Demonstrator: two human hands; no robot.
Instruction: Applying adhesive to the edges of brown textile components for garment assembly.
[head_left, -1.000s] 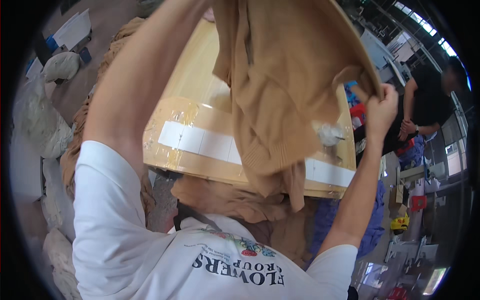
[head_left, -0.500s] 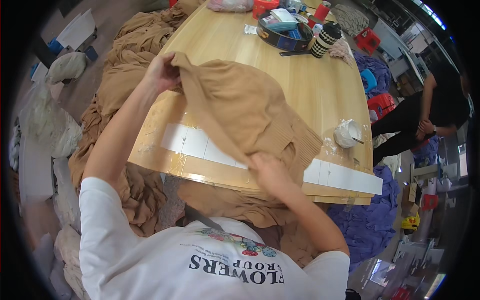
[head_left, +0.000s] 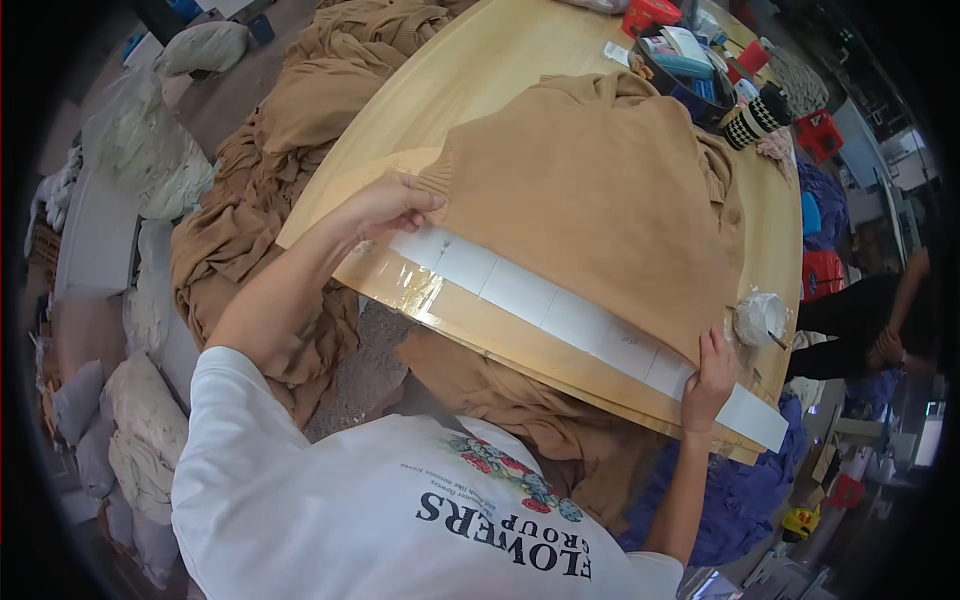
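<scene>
A tan knit sweater [head_left: 590, 200] lies spread over the wooden table [head_left: 440, 110], its far side bunched in folds. My left hand [head_left: 395, 203] pinches the ribbed edge at its left. At the near right corner, my right hand [head_left: 710, 380] has its fingers closed on the fabric's edge. Between my hands, the near edge of the knit runs beside a white strip with marked lines [head_left: 520, 300], which is fixed along the table's front. Just beyond my right hand stands a white tub [head_left: 760, 320] with a thin stick in it.
Heaps of tan knitwear [head_left: 300, 130] lie left of the table and below its front edge. Purple fabric [head_left: 730, 510] is piled at the right. A patterned cup [head_left: 757, 118] and a round tin of supplies [head_left: 690, 75] stand far right. Another person [head_left: 870, 320] is at the right.
The sweater has gone from hanging bunched between my hands to lying spread flat. My left hand came nearer, my right hand moved right, and the view turned.
</scene>
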